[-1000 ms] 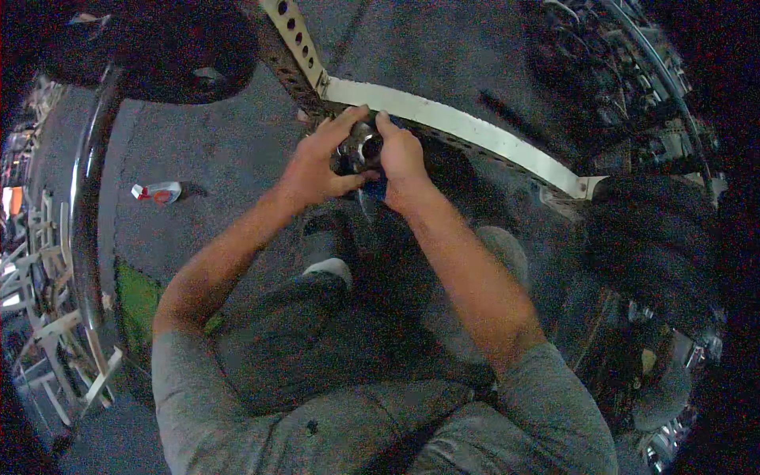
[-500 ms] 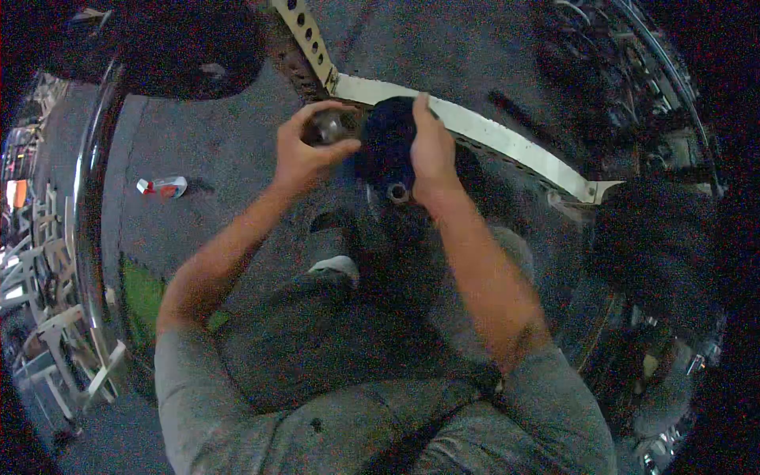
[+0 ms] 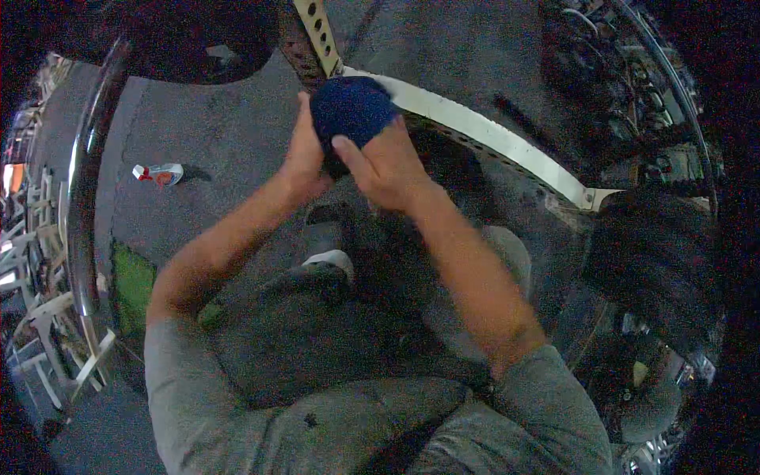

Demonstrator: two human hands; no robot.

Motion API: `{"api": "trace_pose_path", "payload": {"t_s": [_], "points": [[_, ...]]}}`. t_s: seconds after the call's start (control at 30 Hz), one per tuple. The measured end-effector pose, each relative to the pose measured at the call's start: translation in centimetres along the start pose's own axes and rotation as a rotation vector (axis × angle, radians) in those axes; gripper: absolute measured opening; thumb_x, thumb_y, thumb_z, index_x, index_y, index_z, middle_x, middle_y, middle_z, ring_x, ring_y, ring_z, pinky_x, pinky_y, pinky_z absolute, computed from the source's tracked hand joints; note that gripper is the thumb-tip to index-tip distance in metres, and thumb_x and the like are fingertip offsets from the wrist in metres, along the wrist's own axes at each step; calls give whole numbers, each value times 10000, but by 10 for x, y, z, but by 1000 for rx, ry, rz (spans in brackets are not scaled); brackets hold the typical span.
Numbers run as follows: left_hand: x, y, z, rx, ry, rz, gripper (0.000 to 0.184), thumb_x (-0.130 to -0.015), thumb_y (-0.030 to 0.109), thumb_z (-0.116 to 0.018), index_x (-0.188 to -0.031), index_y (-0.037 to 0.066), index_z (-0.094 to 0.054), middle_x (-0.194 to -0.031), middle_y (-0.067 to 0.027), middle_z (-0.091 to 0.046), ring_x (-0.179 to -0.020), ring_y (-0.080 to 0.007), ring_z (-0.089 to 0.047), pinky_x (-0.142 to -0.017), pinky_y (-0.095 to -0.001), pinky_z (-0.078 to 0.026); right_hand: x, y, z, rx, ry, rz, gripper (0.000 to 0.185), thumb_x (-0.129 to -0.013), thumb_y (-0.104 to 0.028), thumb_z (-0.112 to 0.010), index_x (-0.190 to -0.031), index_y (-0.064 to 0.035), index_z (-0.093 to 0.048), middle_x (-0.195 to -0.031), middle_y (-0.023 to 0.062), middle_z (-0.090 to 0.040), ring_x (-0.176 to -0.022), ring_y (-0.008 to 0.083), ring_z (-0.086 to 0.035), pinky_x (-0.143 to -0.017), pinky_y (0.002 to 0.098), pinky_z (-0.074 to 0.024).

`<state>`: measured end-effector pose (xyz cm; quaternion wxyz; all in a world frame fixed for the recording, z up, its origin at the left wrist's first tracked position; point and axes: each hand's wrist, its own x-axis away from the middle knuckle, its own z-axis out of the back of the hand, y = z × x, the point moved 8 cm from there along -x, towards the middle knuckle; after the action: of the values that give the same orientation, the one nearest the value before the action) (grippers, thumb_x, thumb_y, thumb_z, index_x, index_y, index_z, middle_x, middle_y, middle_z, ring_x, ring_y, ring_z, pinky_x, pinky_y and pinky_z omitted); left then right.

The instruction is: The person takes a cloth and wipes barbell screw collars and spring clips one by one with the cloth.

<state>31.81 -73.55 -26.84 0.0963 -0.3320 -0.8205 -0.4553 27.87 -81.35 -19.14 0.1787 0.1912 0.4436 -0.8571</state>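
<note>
Keep even, 2-handed pressure on the blue cloth, held above the floor beside the white beam's bend; right hand grasps it, left hand supports its left side (fingers hidden: grip closure cannot be told).

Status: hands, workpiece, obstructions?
Right grip on dark-blue rounded object, material unclear. Left grip along its left side, fingers mostly hidden. White perforated metal beam close beyond; contact unclear.

Dressed in a grey shirt, with short sleeves ending far behind the fingers. Marked with a small dark shape in front. Wearing dark pants, with a whitish band lower down, nearer the fingers.
</note>
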Motion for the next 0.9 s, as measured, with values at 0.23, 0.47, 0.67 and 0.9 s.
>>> {"api": "trace_pose_path", "payload": {"t_s": [0.23,0.47,0.67,0.9], "points": [[-4,-1,-4,-17,-95,-79,632,-986,579,-259,-1273,90,-539,-1214,-87,-618,-1103,-257,-601,-982,-418,-461,-1,-12,3,-121,155,57,453,-923,-337,-491,-1205,14,-534,-1199,244,-554,-1169,461,-451,-1052,509,-296],[-1,-9,-10,-87,-42,-20,578,-1002,545,-272,-1246,93,-535,-1156,-85,-620,-1052,-233,-605,-975,-395,-447,7,10,-8,-95,99,-167,444,-940,-376,-450,-998,27,-627,-1030,267,-618,-1101,448,-515,-1018,491,-345],[-24,-1,18,3,-11,39,583,-1007,521,-263,-1205,53,-550,-1123,-99,-642,-1022,-254,-624,-947,-417,-467,10,23,-7,33,-220,59,271,-895,-241,-537,-1010,-11,-622,-1084,246,-601,-1046,423,-550,-989,462,-392],[-17,-11,14,-118,-30,75,633,-990,573,-243,-1216,66,-548,-1139,-104,-642,-1013,-262,-633,-944,-434,-480,17,46,-10,63,-317,-91,230,-848,-171,-615,-1020,-18,-621,-1014,231,-606,-984,421,-558,-906,461,-438]]}}
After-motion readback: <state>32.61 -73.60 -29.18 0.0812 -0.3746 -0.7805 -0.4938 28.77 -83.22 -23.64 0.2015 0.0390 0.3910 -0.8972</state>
